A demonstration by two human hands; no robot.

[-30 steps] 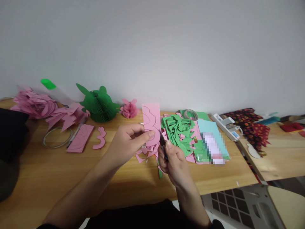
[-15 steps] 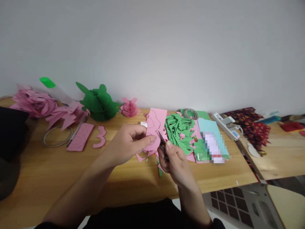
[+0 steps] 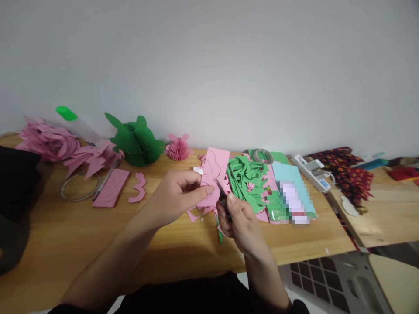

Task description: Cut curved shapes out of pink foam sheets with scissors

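My left hand [image 3: 178, 196] pinches a pink paper strip [image 3: 214, 172] with curved pencil lines drawn on it, holding it tilted above the wooden table [image 3: 65, 235]. To its right, my right hand [image 3: 238, 220] is closed round a small pair of dark scissors [image 3: 222, 196], whose blades touch the strip's lower right edge. Pink offcuts [image 3: 196, 213] lie on the table below both hands.
A heap of green and pink scraps [image 3: 248, 179] and a light blue sheet [image 3: 288, 174] lie to the right. A green paper ball [image 3: 135, 141], a small pink one [image 3: 176, 148], pink cut pieces [image 3: 111, 187], a wire ring [image 3: 78, 187] and a tape roll [image 3: 262, 155] sit behind and left.
The pink strip has swung from upright to leaning right and dropped lower. My right hand with the scissors has stayed at the strip's lower edge.
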